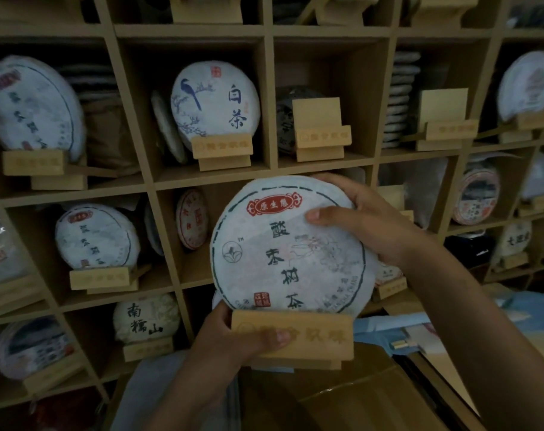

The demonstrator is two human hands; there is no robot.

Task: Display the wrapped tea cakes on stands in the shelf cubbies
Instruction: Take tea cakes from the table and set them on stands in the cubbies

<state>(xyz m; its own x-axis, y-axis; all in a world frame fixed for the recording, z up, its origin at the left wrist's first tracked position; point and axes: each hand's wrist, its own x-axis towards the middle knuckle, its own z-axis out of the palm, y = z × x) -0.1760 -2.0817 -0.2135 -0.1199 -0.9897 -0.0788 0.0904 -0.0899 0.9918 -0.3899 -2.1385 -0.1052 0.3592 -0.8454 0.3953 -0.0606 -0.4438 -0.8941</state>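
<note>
L grip [233, 334]: stand [292, 334] clamped at its left end, thumb across the front, so base is carried. R grip [367, 225]: fingers curled round cake [287, 247] upper-right rim, thumb on the face, prob. to keep it seated upright in the stand slot. Cake+stand held mid-air in front of shelf [171, 178], not yet in a cubby. Empty stand [322, 132] seen in cubby just above — likely vacant spot.

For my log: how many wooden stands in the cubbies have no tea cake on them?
2: one empty stand in the upper cubby right of centre, another empty stand in the next cubby right. Dark or cropped cubbies may hide more.
</note>
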